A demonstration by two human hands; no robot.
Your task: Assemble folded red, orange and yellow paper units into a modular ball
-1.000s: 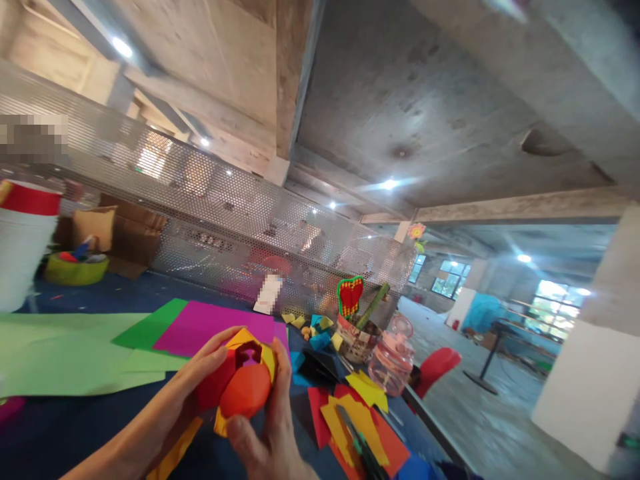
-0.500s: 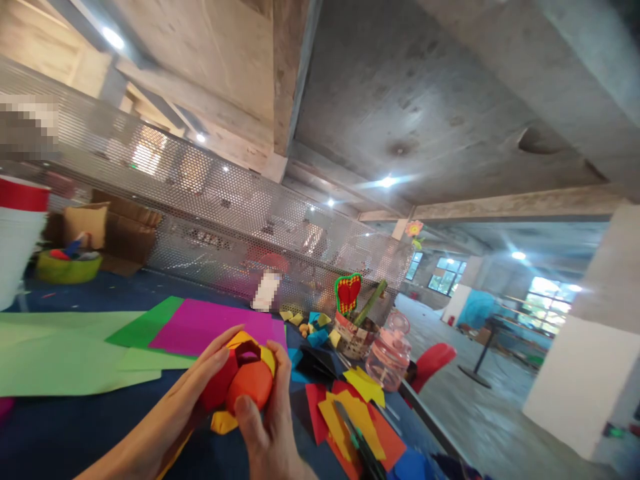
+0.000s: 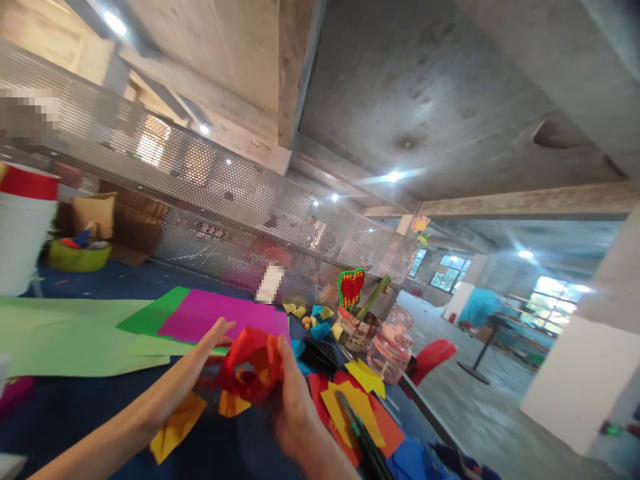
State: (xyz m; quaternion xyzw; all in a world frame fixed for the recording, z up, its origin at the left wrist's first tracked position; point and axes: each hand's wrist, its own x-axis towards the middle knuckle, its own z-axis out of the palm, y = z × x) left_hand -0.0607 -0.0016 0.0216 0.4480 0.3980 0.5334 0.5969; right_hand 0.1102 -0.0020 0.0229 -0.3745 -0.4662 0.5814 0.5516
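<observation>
L hand point(image 3: 207, 350) & R hand point(image 3: 297, 393) cup red paper form point(image 3: 250, 365) betw them, fingers fwd — scissors point(image 3: 363, 435) + pink jar point(image 3: 390, 353) nr surface's point(image 3: 90, 400) R edge, tight that side

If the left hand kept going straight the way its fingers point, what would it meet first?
Probably the magenta paper sheet, which appears just past the left hand's fingertips. Depth is unclear, so it might pass above that toward the perforated divider.
</observation>
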